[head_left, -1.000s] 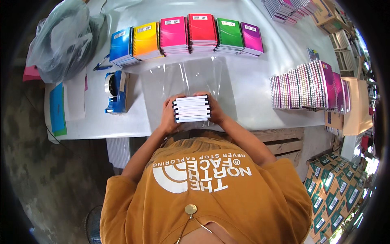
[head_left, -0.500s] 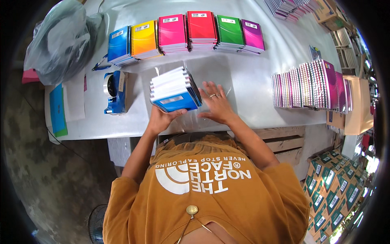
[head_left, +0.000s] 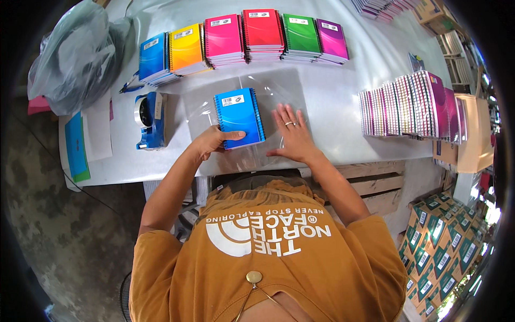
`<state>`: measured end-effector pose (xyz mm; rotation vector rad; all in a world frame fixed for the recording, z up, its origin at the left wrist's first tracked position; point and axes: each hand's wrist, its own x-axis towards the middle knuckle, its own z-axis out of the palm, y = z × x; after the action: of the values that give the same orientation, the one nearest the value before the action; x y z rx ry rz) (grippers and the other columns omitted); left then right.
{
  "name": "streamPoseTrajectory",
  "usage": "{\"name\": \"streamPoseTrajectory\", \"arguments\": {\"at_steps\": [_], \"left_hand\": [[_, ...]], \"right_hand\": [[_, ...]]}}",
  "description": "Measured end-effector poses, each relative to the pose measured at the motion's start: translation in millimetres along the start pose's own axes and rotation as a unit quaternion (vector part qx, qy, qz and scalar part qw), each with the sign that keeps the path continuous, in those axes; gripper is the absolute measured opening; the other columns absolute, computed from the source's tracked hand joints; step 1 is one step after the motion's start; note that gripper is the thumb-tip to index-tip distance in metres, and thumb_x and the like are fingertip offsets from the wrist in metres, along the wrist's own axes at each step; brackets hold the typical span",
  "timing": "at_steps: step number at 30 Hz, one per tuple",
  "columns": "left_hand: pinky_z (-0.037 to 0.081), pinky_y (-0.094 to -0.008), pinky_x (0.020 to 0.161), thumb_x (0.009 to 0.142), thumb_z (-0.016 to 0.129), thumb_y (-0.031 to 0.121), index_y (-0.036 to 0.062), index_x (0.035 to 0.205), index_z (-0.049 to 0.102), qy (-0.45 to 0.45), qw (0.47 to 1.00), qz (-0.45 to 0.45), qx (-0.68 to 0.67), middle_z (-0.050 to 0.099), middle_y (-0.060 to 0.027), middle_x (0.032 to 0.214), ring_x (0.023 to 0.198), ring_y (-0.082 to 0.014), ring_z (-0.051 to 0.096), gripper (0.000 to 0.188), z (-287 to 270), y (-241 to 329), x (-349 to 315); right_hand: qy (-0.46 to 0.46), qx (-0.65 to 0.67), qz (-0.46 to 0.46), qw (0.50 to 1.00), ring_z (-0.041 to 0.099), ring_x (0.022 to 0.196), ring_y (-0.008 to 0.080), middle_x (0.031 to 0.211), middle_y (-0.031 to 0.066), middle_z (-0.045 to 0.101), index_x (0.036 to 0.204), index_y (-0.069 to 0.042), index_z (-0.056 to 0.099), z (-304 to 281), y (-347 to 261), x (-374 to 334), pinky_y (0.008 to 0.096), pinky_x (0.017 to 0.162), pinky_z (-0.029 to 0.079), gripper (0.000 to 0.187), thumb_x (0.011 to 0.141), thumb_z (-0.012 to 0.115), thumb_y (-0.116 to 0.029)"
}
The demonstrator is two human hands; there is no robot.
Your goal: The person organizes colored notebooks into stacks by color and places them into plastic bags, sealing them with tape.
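Observation:
My left hand (head_left: 213, 140) grips the lower left corner of a stack of spiral notebooks, thumb across the cover. On top is a blue notebook (head_left: 238, 115) with a white label near its upper edge; those beneath it are mostly hidden. Under the stack spreads a clear plastic sheet or bag (head_left: 201, 115); I cannot tell which. Just to the right of the notebooks, my right hand (head_left: 296, 137) lies with fingers spread on the plastic, holding nothing. A ring shows on one finger.
Behind stand stacks of blue, yellow, pink, red (head_left: 263, 29), green and purple notebooks. A blue tape dispenser (head_left: 153, 121) sits left, near a bundled plastic bag (head_left: 80, 59). Upright purple notebooks (head_left: 405, 107) stand right, beside cardboard boxes (head_left: 472, 134). Patterned cartons (head_left: 442, 247) are lower right.
The notebook stack has turned from tilted, page edges showing, to blue cover facing up. My left hand now holds its lower left corner; my right hand has shifted slightly right.

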<state>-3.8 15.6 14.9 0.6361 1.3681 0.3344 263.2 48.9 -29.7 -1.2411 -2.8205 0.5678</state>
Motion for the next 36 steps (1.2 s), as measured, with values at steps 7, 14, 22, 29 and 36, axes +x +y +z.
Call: {"name": "streamPoseTrajectory", "arguments": {"at_steps": [7,14,22,29,36], "left_hand": [[0.047,-0.0360,0.088,0.073,0.066,0.061,-0.0019,0.129,0.046,0.220,0.880,-0.043,0.418,0.061,-0.0201,0.111,0.104,-0.0309,0.059,0.086,2.0,37.2,-21.7],[0.026,-0.0347,0.108,0.098,0.039,0.037,0.0003,0.146,0.006,0.297,0.879,0.369,0.045,0.022,-0.0245,0.147,0.134,-0.0309,0.030,0.069,27.3,-19.5,28.5],[0.017,-0.0317,0.111,0.097,0.037,0.018,0.0037,0.147,0.006,0.281,0.885,0.372,0.021,0.015,-0.0189,0.151,0.139,-0.0262,0.018,0.061,42.4,-9.0,24.2],[0.012,-0.0427,0.112,0.096,0.041,0.030,-0.0016,0.145,0.014,0.485,0.823,0.237,0.176,0.015,-0.0275,0.148,0.139,-0.0375,0.012,0.064,19.2,-43.9,14.1],[0.008,-0.0523,0.110,0.088,0.059,0.023,-0.0012,0.132,0.042,0.587,0.716,0.198,0.322,0.025,-0.0241,0.146,0.137,-0.0401,0.017,0.053,23.3,-69.8,19.7]], "right_hand": [[-0.001,0.271,0.070,0.960,0.012,0.141,0.0326,0.150,0.0195,0.018,0.144,-0.002,0.021,-32.7,0.9,6.5,0.0413,0.113,0.013,0.079,0.087,0.057,-0.043],[0.183,0.612,0.056,0.767,0.024,0.137,0.0267,0.148,0.0216,0.023,0.145,0.003,0.013,9.3,-49.9,54.0,0.0331,0.110,0.021,0.064,0.099,0.038,-0.035],[0.180,0.527,0.065,0.828,0.020,0.138,0.0334,0.148,0.0239,0.020,0.145,0.003,0.007,20.1,-60.4,56.4,0.0368,0.111,0.018,0.065,0.099,0.037,-0.032],[0.376,0.244,0.192,0.873,0.029,0.133,0.0357,0.145,0.0242,0.027,0.143,0.002,0.021,-7.2,-45.0,26.3,0.0429,0.108,0.020,0.068,0.091,0.053,-0.027],[0.287,0.242,0.306,0.875,0.053,0.105,0.0264,0.110,0.0123,0.062,0.100,-0.004,0.063,-11.3,-19.7,16.6,0.0403,0.095,0.035,0.028,0.081,0.066,-0.025]]}}
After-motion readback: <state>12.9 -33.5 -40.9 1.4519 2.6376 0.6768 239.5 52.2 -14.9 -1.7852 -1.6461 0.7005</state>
